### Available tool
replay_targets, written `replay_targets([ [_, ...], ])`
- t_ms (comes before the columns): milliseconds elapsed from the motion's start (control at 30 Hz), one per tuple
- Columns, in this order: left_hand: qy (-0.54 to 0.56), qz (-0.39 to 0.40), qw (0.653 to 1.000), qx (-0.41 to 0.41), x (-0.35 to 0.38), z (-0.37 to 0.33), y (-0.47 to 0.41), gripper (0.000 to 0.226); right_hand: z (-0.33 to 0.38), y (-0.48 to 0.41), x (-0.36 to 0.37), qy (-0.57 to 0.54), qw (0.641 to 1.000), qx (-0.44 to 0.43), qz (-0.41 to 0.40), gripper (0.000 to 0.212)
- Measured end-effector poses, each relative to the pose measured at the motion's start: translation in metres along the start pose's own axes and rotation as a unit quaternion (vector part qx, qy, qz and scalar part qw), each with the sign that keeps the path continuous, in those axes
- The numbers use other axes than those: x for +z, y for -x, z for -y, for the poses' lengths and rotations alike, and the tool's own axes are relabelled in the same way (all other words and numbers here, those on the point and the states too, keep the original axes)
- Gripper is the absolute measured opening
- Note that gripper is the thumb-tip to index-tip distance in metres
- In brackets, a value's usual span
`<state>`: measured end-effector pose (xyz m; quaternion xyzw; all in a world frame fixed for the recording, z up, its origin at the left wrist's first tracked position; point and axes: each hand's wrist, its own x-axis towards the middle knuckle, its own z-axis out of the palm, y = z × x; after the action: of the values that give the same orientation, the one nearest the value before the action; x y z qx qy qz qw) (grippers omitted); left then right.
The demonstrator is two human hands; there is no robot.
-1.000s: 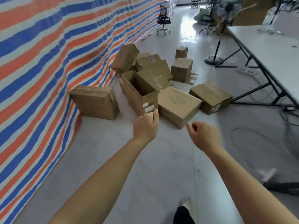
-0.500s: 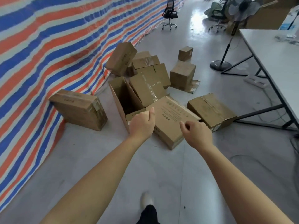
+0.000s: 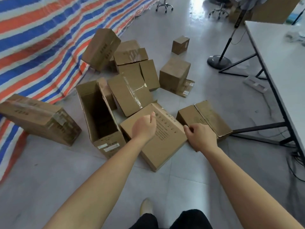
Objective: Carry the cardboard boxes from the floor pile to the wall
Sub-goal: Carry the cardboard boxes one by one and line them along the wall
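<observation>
Several cardboard boxes lie in a pile on the grey floor. Nearest me is a flat printed box [image 3: 162, 142]. My left hand [image 3: 144, 127] hovers over its top with fingers curled and nothing in it. My right hand [image 3: 200, 137] is at the box's right corner, fingers curled; whether it touches the box is unclear. An open empty box [image 3: 100, 116] stands just left of it. One closed box [image 3: 38, 119] leans against the striped tarpaulin wall [image 3: 41, 38] at the left.
Another closed box [image 3: 206, 119] lies right of my right hand. A white table [image 3: 280, 66] on black legs runs along the right, with a fan stand base [image 3: 218, 61] and cables on the floor. My shoe [image 3: 146, 206] is below.
I have walked closer to the pile and look down more steeply. Both hands have come down over the flat printed box.
</observation>
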<state>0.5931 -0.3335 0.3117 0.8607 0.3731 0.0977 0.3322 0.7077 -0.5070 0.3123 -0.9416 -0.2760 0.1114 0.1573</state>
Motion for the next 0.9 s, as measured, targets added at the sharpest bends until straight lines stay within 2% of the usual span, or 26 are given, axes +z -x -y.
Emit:
replay_targets([
  [167, -0.002, 0.016, 0.999, -0.034, 0.066, -0.028, -0.082, 0.057, -0.057, -0.11, 0.019, -0.005, 0.999, 0.024, 0.045, 0.046],
  [333, 0.022, -0.003, 0.987, -0.156, 0.158, -0.02, -0.152, 0.05, -0.104, -0.222, 0.081, 0.006, 0.988, -0.023, 0.153, 0.047],
  [500, 0.057, 0.004, 0.963, -0.262, 0.255, 0.015, -0.19, 0.034, -0.153, -0.291, 0.155, 0.03, 0.972, -0.039, 0.228, 0.041],
  [667, 0.06, 0.038, 0.933, -0.353, 0.359, 0.083, -0.203, 0.019, -0.217, -0.332, 0.262, 0.006, 0.953, 0.012, 0.304, 0.031],
  [767, 0.086, 0.067, 0.9, -0.422, 0.416, 0.14, -0.204, 0.025, -0.251, -0.345, 0.325, -0.05, 0.936, 0.076, 0.339, 0.021],
  [800, 0.103, 0.072, 0.89, -0.439, 0.433, 0.158, -0.205, 0.033, -0.261, -0.348, 0.344, -0.075, 0.927, 0.102, 0.353, 0.022],
  [900, 0.113, 0.098, 0.866, -0.477, 0.483, 0.206, -0.206, 0.053, -0.293, -0.362, 0.407, -0.156, 0.898, 0.193, 0.363, 0.046],
])
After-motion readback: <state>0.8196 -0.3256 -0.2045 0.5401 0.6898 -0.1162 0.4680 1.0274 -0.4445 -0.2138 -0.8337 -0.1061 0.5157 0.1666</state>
